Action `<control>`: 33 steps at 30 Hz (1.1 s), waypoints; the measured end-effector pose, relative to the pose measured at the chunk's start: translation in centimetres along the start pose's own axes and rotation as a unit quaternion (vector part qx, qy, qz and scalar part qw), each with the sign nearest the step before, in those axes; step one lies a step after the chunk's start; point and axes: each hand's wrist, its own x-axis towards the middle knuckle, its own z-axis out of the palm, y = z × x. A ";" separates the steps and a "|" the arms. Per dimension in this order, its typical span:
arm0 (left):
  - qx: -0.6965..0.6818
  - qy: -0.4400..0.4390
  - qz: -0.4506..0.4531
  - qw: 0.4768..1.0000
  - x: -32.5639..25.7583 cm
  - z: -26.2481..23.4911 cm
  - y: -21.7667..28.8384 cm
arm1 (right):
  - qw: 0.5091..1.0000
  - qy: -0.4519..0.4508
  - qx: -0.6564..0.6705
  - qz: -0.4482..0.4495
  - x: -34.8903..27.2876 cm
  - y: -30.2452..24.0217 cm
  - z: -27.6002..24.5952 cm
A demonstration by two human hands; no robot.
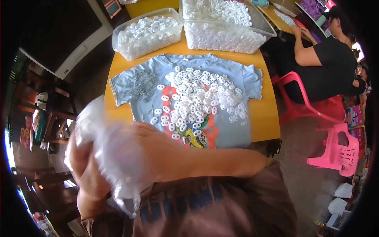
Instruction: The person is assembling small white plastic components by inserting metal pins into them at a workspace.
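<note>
A crumpled clear plastic bag [118, 158] is held up at the left, over the table's near left corner and in front of my body. My left hand [89, 170] is closed around its left side. Reaching across from the right, my right hand [148, 144] lies against the bag; its fingers are blurred and covered by the plastic, so their grip is unclear. Beyond my hands, a light blue T-shirt [233, 128] is spread flat. Many small white two-holed oval pieces [193, 94] lie heaped on it, and a pile of thin grey metal pieces [141, 85] rests near its left sleeve.
Two clear tubs, one on the left [148, 33] and a larger one on the right [225, 37], hold white pieces at the far edge of the wooden table [268, 114]. A person [323, 59] sits at the right on a red chair [296, 91]. Nearby stands a pink chair [337, 152].
</note>
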 end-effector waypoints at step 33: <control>0.055 -0.044 -0.188 0.980 -1.4 1.5 -8.5 | 0.755 0.548 -0.259 0.249 -17.0 8.1 -24.7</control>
